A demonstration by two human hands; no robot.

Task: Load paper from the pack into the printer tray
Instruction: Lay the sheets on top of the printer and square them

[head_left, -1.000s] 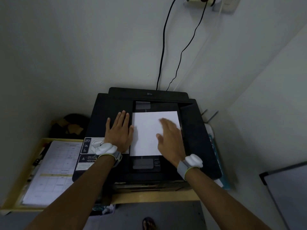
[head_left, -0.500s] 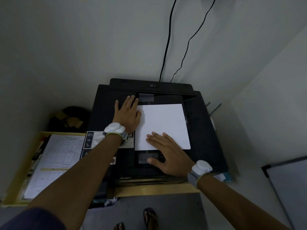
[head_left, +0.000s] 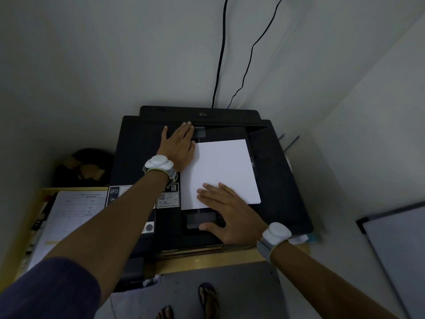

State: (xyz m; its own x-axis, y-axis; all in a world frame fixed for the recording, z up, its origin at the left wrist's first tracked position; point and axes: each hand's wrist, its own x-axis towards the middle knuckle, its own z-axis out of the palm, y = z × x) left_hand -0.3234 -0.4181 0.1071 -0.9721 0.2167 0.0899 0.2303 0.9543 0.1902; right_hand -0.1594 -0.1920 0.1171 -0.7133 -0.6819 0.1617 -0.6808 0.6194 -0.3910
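A white stack of paper (head_left: 224, 171) lies flat in the open tray on top of the black printer (head_left: 282, 187). My left hand (head_left: 178, 147) rests flat against the paper's left edge, fingers stretched toward the back of the tray. My right hand (head_left: 226, 214) lies flat over the paper's near edge, fingers spread on the sheet and thumb on the tray's front guide. Neither hand grips anything. No paper pack is in view.
The printer stands on a wooden stand (head_left: 207, 261) against a wall, with two black cables (head_left: 219, 54) running up behind it. A tray with printed sheets (head_left: 69, 217) sits at the left. A dark bag (head_left: 87, 166) lies behind it. A whiteboard (head_left: 400, 249) leans at the right.
My right hand slid back from the middle of the sheet to its near edge. My left hand moved farther along the paper's left side toward the back of the tray.
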